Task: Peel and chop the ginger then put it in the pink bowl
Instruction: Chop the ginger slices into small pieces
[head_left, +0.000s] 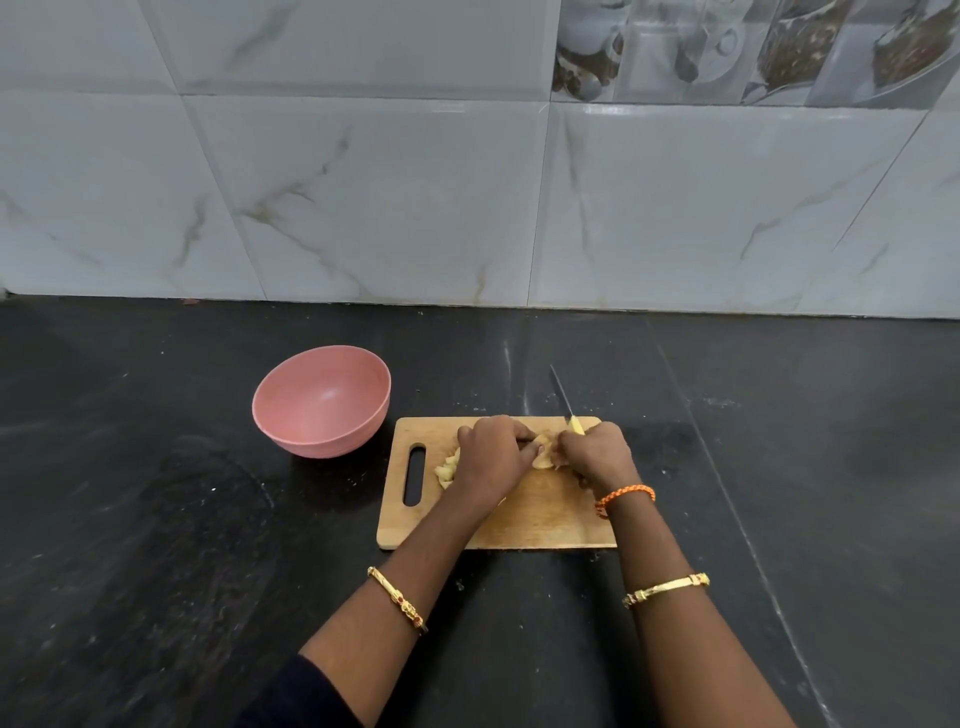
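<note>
Left fingers: curled down and pinching the ginger (540, 451) against the board, knuckles up.
Left hand (493, 454): palm down over the middle of the board, wrist low, forearm running back toward the near left.
Right fingers: wrapped tight round the knife (567, 406) handle, pressed together.
Right hand (595, 451): fist just beside the left hand, almost touching it, the ginger between them.
Knife: one; yellow handle peeking out of the fist, thin blade pointing away toward the wall, tip past the board's far edge.
Ginger: one pale peeled piece between the two hands; whether the blade touches it, cannot tell.
Cut bits (448, 467): a small pale heap on the board, left of the left hand, too blurred to count.
Board (545, 514): one, wooden, handle slot at its left end, flat on the dark counter (156, 519).
Bowl (321, 401): one, pink, nothing visible inside, on the counter just left of the board, apart from it.
Bangles: two gold, one per forearm; one orange band on the right wrist.
</note>
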